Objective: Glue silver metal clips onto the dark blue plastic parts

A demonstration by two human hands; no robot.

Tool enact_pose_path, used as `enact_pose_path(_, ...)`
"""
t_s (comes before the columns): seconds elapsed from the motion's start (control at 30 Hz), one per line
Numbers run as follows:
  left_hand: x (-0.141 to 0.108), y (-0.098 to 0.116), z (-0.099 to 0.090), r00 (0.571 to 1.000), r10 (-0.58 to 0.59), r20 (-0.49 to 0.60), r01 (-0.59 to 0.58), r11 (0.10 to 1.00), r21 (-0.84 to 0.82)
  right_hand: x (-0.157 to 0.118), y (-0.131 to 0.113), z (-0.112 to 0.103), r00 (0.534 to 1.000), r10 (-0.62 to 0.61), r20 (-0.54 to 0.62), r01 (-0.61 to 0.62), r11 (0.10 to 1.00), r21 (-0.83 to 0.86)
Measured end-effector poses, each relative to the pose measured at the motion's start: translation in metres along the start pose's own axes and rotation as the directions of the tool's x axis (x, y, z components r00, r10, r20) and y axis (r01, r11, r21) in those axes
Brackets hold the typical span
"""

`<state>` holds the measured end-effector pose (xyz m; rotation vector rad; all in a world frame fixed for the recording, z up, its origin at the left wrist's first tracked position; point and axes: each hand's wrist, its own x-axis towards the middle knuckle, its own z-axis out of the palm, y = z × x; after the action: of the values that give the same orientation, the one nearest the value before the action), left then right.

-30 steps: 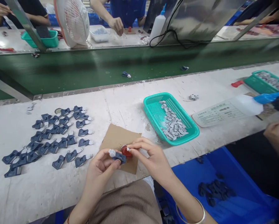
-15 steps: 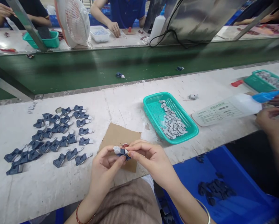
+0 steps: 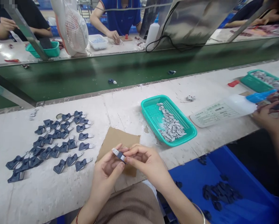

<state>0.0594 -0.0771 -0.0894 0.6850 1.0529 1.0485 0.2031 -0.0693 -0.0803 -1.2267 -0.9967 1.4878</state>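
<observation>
Between my two hands is a small dark-blue plastic part (image 3: 121, 156) with pale grey pieces at its ends. My left hand (image 3: 108, 169) cradles it, with the thumb near its lower side. The thumb and fingers of my right hand (image 3: 144, 160) pinch its right end. Beneath the hands lies a square of brown cardboard (image 3: 117, 138) on the white table. To the left, several similar dark-blue parts (image 3: 56, 134) with pale tips are spread in rough rows. A green basket (image 3: 151, 124) holding small grey pieces (image 3: 173, 127) stands to the right.
A glue bottle (image 3: 225, 109) lies at the right beside a co-worker's hand (image 3: 267, 115). A blue bin (image 3: 244, 174) with dark parts sits below the table edge. Behind the table runs a green conveyor (image 3: 83, 73) carrying two parts. A fan (image 3: 71, 31) stands beyond.
The part in my hands has turned, so its blue side and pale right end show more. The fingers of my left hand have loosened a little. The view has shifted slightly.
</observation>
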Motion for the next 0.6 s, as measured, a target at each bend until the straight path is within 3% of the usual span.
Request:
enact_pose_path(0.07,0.004,-0.001,-0.002,1.000,-0.017,0.003,0.017,1.000,0.011,-0.002,0.002,0.006,0.998,-0.046,-0.030,0.044,0.998,-0.052)
enact_pose_path(0.17,0.014,0.002,-0.008,1.000,-0.027,0.003,0.027,0.996,0.091,-0.003,-0.006,0.000,0.992,-0.113,0.056,0.119,0.984,-0.133)
enact_pose_path(0.23,0.023,0.008,-0.014,1.000,0.014,-0.001,-0.014,0.982,0.191,-0.001,-0.017,-0.020,0.981,-0.179,0.072,0.192,0.946,-0.262)
enact_pose_path(0.3,0.034,0.016,-0.024,0.994,0.105,-0.015,-0.094,0.940,0.329,0.005,-0.029,-0.052,0.951,-0.306,-0.051,0.243,0.835,-0.493)
enact_pose_path(0.33,0.041,0.021,-0.030,0.988,0.154,-0.018,-0.133,0.898,0.420,0.010,-0.035,-0.070,0.914,-0.385,-0.132,0.224,0.747,-0.627)
enact_pose_path(0.37,0.047,0.026,-0.037,0.981,0.195,-0.008,-0.161,0.834,0.528,0.016,-0.039,-0.089,0.879,-0.443,-0.177,0.174,0.642,-0.746)
enact_pose_path(0.4,0.054,0.030,-0.043,0.974,0.228,0.010,-0.180,0.740,0.648,0.023,-0.042,-0.106,0.876,-0.447,-0.180,0.101,0.536,-0.838)
enact_pose_path(0.47,0.068,0.038,-0.056,0.961,0.269,0.070,-0.194,0.466,0.863,0.036,-0.045,-0.134,0.938,-0.322,-0.126,-0.012,0.333,-0.943)
enact_pose_path(0.53,0.078,0.044,-0.064,0.946,0.283,0.160,-0.216,0.178,0.960,0.048,-0.043,-0.149,0.973,-0.217,-0.074,-0.018,0.249,-0.968)
enact_pose_path(0.6,0.084,0.049,-0.067,0.937,0.264,0.229,-0.228,-0.032,0.973,0.054,-0.039,-0.154,0.984,-0.176,-0.028,0.013,0.228,-0.974)
